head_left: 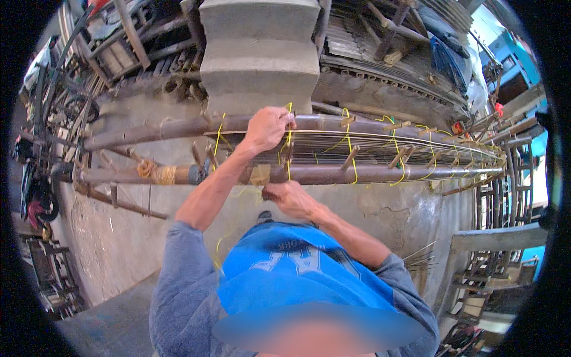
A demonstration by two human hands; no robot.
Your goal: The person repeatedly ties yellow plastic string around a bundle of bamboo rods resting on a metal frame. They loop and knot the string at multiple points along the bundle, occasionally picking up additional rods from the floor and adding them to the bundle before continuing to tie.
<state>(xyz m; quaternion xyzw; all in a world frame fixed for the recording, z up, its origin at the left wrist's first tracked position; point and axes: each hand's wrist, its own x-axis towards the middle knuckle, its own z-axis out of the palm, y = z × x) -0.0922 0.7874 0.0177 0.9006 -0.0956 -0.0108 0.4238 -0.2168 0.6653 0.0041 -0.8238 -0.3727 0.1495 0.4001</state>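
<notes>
Two long brown poles, a far pole (pixel 166 127) and a near pole (pixel 321 174), run side by side across my front. Between them lie many thin dark strips (pixel 324 143) stretched lengthwise. My left hand (pixel 270 128) is closed at the far pole, pinching a yellow cord (pixel 289 143) that spans to the near pole. Just below the near pole my right hand (pixel 289 199) has its fingers curled; what they hold is hidden. Beside it, a tan wrapping (pixel 260 175) circles the near pole. A faint loose yellow strand (pixel 221 245) trails down to the left.
More yellow cord loops (pixel 397 156) and short wooden pegs (pixel 351 158) line the poles to the right. Concrete steps (pixel 259 53) rise beyond. Stacked corrugated sheets (pixel 363 44) stand far right, a wooden rack (pixel 122 53) far left. A ladder-like frame (pixel 489 211) is at the right.
</notes>
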